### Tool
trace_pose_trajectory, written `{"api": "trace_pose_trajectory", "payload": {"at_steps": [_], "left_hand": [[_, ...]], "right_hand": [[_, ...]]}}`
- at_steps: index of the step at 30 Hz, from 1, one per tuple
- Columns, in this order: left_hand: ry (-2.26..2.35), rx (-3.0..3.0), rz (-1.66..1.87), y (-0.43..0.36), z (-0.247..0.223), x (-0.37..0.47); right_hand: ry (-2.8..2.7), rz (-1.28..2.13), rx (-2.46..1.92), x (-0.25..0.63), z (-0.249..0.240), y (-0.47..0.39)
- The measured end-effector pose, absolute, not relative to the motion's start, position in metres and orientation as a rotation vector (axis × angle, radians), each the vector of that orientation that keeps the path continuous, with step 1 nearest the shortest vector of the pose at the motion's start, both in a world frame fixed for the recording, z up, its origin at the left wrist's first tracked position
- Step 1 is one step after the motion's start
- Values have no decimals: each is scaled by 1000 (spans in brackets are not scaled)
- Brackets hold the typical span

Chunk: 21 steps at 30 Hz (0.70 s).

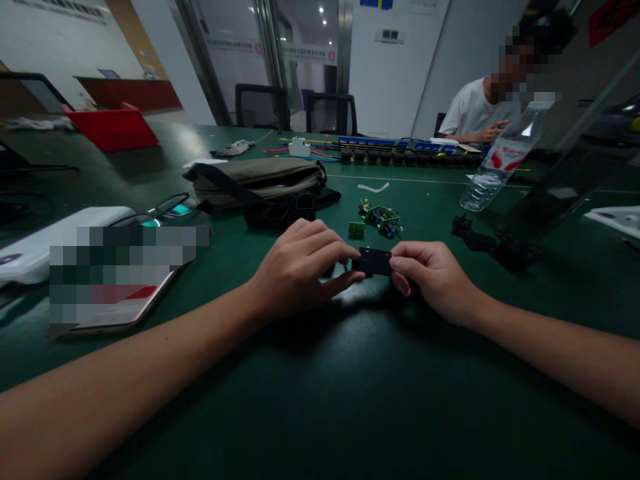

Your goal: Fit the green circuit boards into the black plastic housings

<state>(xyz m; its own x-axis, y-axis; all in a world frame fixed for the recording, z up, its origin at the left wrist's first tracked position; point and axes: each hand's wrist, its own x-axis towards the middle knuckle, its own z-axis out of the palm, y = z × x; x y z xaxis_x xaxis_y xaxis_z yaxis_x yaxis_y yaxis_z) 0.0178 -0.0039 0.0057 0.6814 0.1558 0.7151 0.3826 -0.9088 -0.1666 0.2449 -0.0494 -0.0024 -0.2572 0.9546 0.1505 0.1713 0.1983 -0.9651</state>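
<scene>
Between my two hands, a small black rectangular plastic case is held just above the dark green table. The thumb and fingers of my left hand pinch its left end, where a bit of green shows between the fingertips. My right hand grips the right end between thumb and forefinger. Just beyond lie a small green circuit board and a heap of circuit boards with components. Open black plastic boxes sit behind my left hand.
A grey-green pouch lies behind the boxes. Eyeglasses, a white object and a blurred flat item are at left. A plastic bottle stands tilted in view at right, near black parts. Across the table sits a person.
</scene>
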Motion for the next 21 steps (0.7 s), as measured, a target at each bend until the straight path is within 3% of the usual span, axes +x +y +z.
{"api": "trace_pose_trajectory", "payload": {"at_steps": [21], "left_hand": [[-407,-2617,-991,-4,5,18]], "right_hand": [[-1637,1150,-1079,246,-3,-50]]}}
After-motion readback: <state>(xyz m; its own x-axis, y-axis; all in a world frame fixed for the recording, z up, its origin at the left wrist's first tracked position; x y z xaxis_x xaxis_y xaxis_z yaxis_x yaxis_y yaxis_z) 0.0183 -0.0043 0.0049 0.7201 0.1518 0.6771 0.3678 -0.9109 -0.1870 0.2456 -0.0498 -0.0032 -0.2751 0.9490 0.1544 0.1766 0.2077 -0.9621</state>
